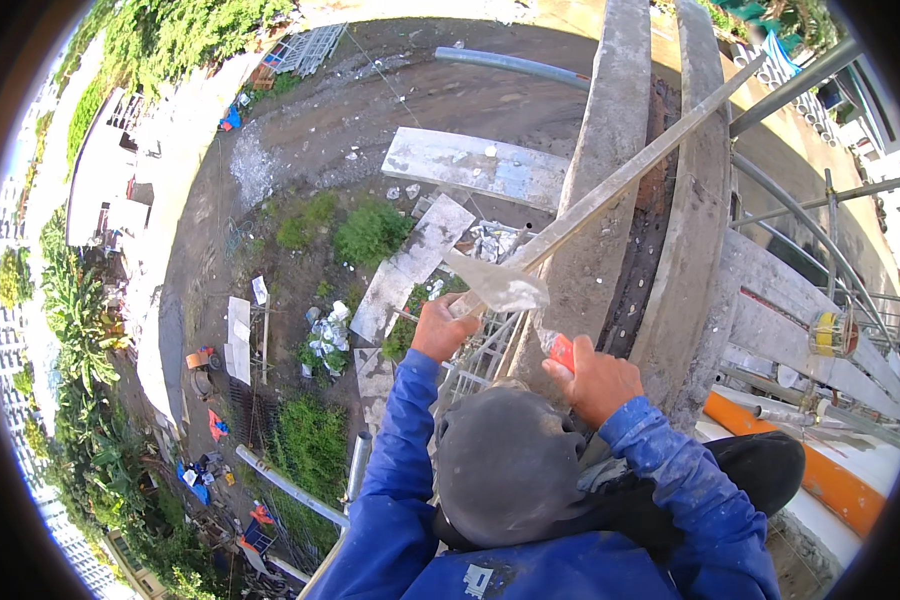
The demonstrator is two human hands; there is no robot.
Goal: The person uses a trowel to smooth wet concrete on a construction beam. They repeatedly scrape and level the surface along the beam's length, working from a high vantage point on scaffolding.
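**Trowel and straightedge held at a plastered wall, high above the ground**

Far below, bare brown earth is seen, scattered with pale concrete slabs (475,165), green weeds and small debris. Grey, rough-plastered concrete bands (610,170) rise along the right of the view, with a dark strip of exposed brick between them. Metal scaffold tubes (820,240) curve past on the right, and an orange pipe (820,475) lies near the lower right edge.

A long, flat, pale grey straightedge (630,175) is laid diagonally across the concrete bands. Its lower end is gripped by the left hand (442,328), whose fingers are closed around it. A flat steel trowel (495,285), smeared with grey mortar, lies just above that hand, touching the straightedge's lower end. Its red handle (562,350) is clasped in the right hand (595,382), fingers wrapped shut, so that the blade extends up and to the left of the grip.

Both forearms are covered by blue sleeves (400,450) speckled with dried plaster. A dark grey rounded cap (505,465) sits between them.
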